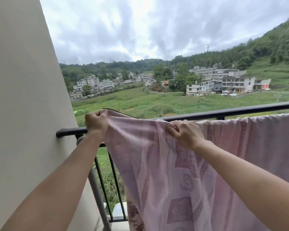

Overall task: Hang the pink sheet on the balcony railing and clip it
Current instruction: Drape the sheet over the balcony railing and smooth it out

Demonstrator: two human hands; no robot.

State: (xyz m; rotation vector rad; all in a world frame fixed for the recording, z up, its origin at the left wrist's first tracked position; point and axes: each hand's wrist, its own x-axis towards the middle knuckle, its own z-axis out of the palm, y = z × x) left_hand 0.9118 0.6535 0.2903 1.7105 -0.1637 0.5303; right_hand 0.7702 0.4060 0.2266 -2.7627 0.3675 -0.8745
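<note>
- Currently, your left grip (96,121) is clamped on a corner of the pink sheet (157,172), held just above the balcony railing (223,115) near the wall (23,97).
- Your right grip (184,133) pinches the sheet's top edge beside the rail.
- Rightward, the sheet hangs along the railing's near side.

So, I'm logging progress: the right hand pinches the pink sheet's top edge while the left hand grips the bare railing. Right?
Not quite: the head view shows the left hand gripping a corner of the pink sheet, held above the railing, not the rail. The right hand does pinch the top edge.
</note>
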